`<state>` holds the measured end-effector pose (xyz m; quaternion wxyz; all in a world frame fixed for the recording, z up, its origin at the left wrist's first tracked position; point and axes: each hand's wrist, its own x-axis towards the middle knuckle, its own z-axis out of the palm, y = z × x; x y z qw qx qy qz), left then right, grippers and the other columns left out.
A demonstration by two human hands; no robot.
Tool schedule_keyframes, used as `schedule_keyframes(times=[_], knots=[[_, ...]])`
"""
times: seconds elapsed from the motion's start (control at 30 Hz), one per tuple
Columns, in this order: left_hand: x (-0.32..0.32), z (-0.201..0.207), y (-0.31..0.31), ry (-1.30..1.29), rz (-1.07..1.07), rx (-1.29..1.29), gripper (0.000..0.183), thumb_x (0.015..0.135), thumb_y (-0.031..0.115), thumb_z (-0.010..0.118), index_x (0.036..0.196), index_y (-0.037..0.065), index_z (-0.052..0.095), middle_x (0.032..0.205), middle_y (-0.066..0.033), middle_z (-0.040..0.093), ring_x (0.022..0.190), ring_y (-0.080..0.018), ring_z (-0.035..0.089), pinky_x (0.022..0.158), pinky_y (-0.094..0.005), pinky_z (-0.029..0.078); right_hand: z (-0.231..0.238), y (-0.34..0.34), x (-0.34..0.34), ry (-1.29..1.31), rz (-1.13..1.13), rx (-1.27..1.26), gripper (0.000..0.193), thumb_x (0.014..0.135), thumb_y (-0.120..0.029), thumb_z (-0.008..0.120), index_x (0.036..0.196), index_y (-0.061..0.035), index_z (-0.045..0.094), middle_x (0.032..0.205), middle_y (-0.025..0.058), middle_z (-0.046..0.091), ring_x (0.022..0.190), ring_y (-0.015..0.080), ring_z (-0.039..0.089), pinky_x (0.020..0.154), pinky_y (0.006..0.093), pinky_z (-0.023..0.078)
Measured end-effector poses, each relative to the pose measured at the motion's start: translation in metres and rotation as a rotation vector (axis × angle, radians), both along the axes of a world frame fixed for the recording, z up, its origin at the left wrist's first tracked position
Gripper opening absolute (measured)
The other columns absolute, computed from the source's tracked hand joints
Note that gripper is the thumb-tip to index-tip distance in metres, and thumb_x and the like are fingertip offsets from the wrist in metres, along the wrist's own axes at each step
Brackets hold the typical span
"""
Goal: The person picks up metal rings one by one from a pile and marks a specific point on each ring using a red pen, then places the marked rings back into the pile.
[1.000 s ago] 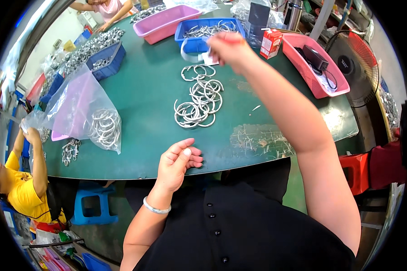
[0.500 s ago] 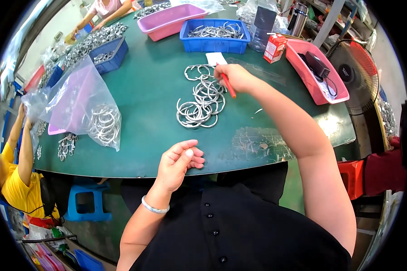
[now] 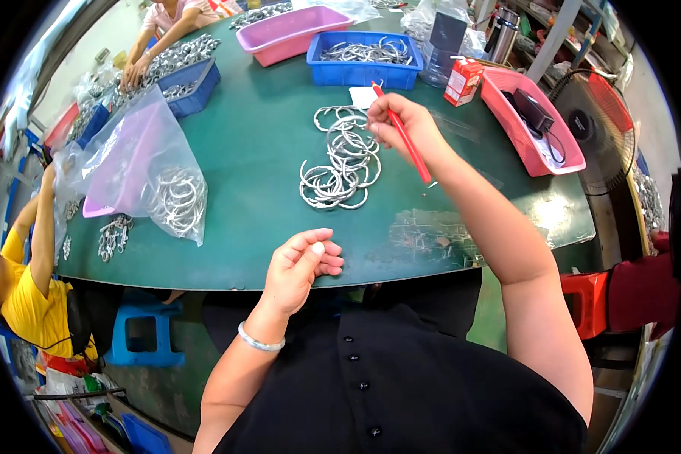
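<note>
My right hand (image 3: 401,125) grips a red pen (image 3: 402,136) just beside the pile of metal rings (image 3: 340,163) on the green table (image 3: 257,136); my left hand (image 3: 299,265) rests loosely curled and empty at the table's near edge. Blue bin (image 3: 363,57): metal rings. Pink bin (image 3: 533,121): dark device. Clear bag (image 3: 155,178): rings, pink tray.

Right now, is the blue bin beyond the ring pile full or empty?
Partly filled: the blue bin holds a shallow layer of metal rings, with blue floor showing.

Red pen (image 3: 405,138), silver rings (image 3: 340,163), green table (image 3: 265,136), seemingly blue bin (image 3: 363,72).
</note>
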<state>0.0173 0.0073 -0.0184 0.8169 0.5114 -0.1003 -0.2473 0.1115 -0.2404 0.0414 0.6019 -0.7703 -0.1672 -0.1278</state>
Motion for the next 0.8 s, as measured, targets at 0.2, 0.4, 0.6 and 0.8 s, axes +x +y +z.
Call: schedule_keyframes(times=[0.2, 0.4, 0.6, 0.8], knots=[[0.008, 0.005, 0.009, 0.206, 0.005, -0.179, 0.030, 0.091, 0.022, 0.041, 0.103, -0.003, 0.051, 0.081, -0.0113, 0.060, 0.071, -0.0178, 0.060, 0.062, -0.0290, 0.050, 0.007, 0.035, -0.067, -0.562, 0.192, -0.520, 0.027, 0.064, -0.001, 0.059, 0.091, -0.0034, 0.055, 0.073, 0.0084, 0.054, 0.066, 0.0259, 0.055, 0.058, 0.0323, 0.045], [0.004, 0.004, 0.005, 0.176, 0.102, -0.156, 0.018, 0.087, 0.012, 0.048, 0.096, -0.001, 0.056, 0.072, -0.0063, 0.059, 0.056, -0.0118, 0.052, 0.051, -0.0229, 0.042, -0.010, 0.051, -0.098, -0.484, 0.179, -0.413, 0.027, 0.067, 0.002, 0.058, 0.093, -0.0043, 0.054, 0.086, 0.0102, 0.058, 0.076, 0.0281, 0.057, 0.064, 0.0313, 0.047], [0.001, 0.001, 0.003, 0.128, 0.131, -0.143, 0.019, 0.088, 0.011, 0.046, 0.099, 0.000, 0.056, 0.075, -0.0073, 0.058, 0.059, -0.0125, 0.052, 0.054, -0.0233, 0.043, -0.037, 0.054, -0.117, -0.054, 0.197, 0.227, 0.024, 0.076, 0.011, 0.052, 0.097, -0.0008, 0.053, 0.098, 0.0110, 0.057, 0.088, 0.0161, 0.058, 0.076, 0.0281, 0.047], [0.000, -0.003, 0.004, 0.043, 0.072, -0.142, 0.022, 0.088, 0.009, 0.046, 0.106, -0.001, 0.054, 0.081, -0.0075, 0.059, 0.065, -0.0128, 0.054, 0.059, -0.0237, 0.046, -0.032, 0.062, -0.129, -0.030, 0.189, 0.345, 0.022, 0.078, 0.009, 0.052, 0.097, 0.0009, 0.053, 0.100, 0.0116, 0.057, 0.087, 0.0157, 0.058, 0.076, 0.0258, 0.047]])
